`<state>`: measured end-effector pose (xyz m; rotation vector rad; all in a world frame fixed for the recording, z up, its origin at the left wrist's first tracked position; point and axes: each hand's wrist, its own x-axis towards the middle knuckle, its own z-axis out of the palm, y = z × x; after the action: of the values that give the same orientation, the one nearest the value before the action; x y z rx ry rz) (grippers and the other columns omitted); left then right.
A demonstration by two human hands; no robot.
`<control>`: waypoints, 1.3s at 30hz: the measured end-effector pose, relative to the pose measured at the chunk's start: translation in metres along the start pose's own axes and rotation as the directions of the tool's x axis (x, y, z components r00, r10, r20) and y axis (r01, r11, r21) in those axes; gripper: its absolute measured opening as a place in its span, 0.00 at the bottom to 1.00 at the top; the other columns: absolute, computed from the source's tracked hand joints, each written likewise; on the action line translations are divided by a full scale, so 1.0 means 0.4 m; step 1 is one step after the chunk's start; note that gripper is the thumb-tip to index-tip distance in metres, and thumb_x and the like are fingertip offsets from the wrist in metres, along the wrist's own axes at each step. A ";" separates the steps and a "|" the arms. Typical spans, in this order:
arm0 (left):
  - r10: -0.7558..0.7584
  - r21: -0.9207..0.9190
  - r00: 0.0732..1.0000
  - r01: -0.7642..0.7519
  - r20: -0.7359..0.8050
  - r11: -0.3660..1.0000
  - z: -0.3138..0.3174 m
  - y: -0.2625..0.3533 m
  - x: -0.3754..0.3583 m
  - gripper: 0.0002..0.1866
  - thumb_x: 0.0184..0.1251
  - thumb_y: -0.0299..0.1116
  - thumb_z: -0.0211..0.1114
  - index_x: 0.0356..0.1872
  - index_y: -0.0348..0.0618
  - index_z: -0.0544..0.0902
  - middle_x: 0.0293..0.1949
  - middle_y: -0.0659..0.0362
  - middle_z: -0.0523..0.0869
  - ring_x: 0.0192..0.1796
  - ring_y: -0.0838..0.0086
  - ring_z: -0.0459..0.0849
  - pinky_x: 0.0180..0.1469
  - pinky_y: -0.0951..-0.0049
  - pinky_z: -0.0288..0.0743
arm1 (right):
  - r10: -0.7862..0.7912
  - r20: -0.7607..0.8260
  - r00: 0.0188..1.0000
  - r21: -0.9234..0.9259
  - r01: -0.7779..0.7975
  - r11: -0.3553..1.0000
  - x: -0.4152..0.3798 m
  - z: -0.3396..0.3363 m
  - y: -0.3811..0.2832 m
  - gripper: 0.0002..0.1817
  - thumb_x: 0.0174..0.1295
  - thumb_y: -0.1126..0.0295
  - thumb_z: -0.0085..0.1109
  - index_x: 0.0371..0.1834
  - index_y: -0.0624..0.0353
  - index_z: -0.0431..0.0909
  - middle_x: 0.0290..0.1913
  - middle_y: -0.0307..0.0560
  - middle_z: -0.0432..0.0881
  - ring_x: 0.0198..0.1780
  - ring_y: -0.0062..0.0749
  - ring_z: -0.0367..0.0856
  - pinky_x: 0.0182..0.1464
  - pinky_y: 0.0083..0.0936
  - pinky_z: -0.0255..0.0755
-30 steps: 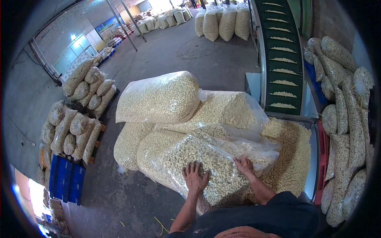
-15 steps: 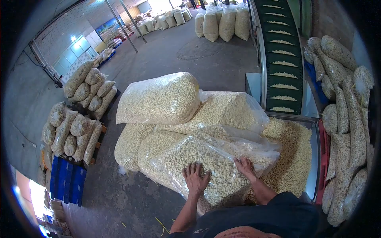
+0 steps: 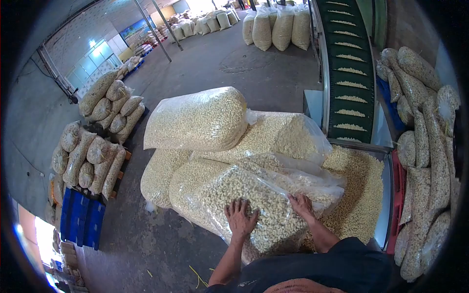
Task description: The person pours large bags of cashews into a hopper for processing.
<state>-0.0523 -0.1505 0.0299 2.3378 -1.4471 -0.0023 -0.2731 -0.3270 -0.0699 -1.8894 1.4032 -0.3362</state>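
A clear plastic bag of pale curved nuts (image 3: 249,195) lies tilted just in front of me, its loose, wrinkled end toward the hopper on the right. My left hand (image 3: 241,218) rests flat on the near side of this bag with its fingers spread. At the bag's upper right edge, my right hand (image 3: 301,205) is closed on the plastic film. Loose nuts (image 3: 359,180) fill the metal hopper (image 3: 387,195) beside the bag. Behind it are more full bags, and one large closed bag (image 3: 195,119) lies across the top of them.
A green conveyor (image 3: 349,78) carries rows of nuts up from the hopper. Filled bags (image 3: 95,151) are stacked at left by a blue pallet (image 3: 82,218). More long bags (image 3: 430,146) are piled at right. Upright sacks (image 3: 282,29) and thin metal posts (image 3: 154,31) stand farther back.
The rows of nuts on the conveyor have shifted. The camera view has turned slightly. Both hands keep their places on the bag.
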 end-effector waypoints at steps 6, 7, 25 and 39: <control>-0.001 0.012 1.000 0.001 0.006 1.000 0.009 -0.004 0.001 0.35 0.68 0.60 0.64 0.66 0.44 0.82 0.73 0.50 0.76 0.80 0.52 0.62 0.83 0.43 0.39 | 0.025 0.026 0.999 0.001 -0.025 1.000 -0.002 -0.016 -0.013 0.33 0.72 0.37 0.52 0.37 0.62 0.83 0.36 0.63 0.86 0.47 0.63 0.85 0.51 0.54 0.74; -0.004 0.006 1.000 0.004 0.009 1.000 0.007 -0.003 0.000 0.35 0.69 0.60 0.64 0.66 0.44 0.82 0.73 0.50 0.75 0.80 0.52 0.62 0.83 0.43 0.39 | 0.056 0.072 0.996 -0.002 -0.056 0.998 -0.003 -0.023 -0.018 0.34 0.72 0.37 0.52 0.37 0.62 0.84 0.36 0.63 0.86 0.47 0.62 0.85 0.51 0.54 0.74; -0.045 -0.101 0.999 0.041 -0.030 0.994 0.026 -0.058 -0.023 0.35 0.64 0.55 0.67 0.66 0.41 0.79 0.73 0.44 0.73 0.80 0.47 0.62 0.83 0.41 0.44 | -0.160 0.047 0.986 0.073 0.156 0.985 0.106 0.109 0.146 0.24 0.76 0.55 0.52 0.61 0.62 0.85 0.59 0.61 0.86 0.64 0.55 0.82 0.68 0.41 0.70; -0.063 -0.241 0.998 0.056 -0.022 0.969 -0.018 -0.069 -0.046 0.34 0.60 0.51 0.70 0.63 0.39 0.79 0.73 0.42 0.71 0.81 0.46 0.60 0.85 0.39 0.37 | -0.043 0.050 0.998 -0.014 0.044 0.999 0.084 0.091 0.085 0.40 0.74 0.36 0.49 0.58 0.67 0.84 0.55 0.66 0.86 0.55 0.61 0.83 0.60 0.46 0.71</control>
<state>-0.0355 -0.1216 0.0239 2.1726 -1.2843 -0.1504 -0.2632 -0.3470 -0.1258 -1.9301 1.3369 -0.2991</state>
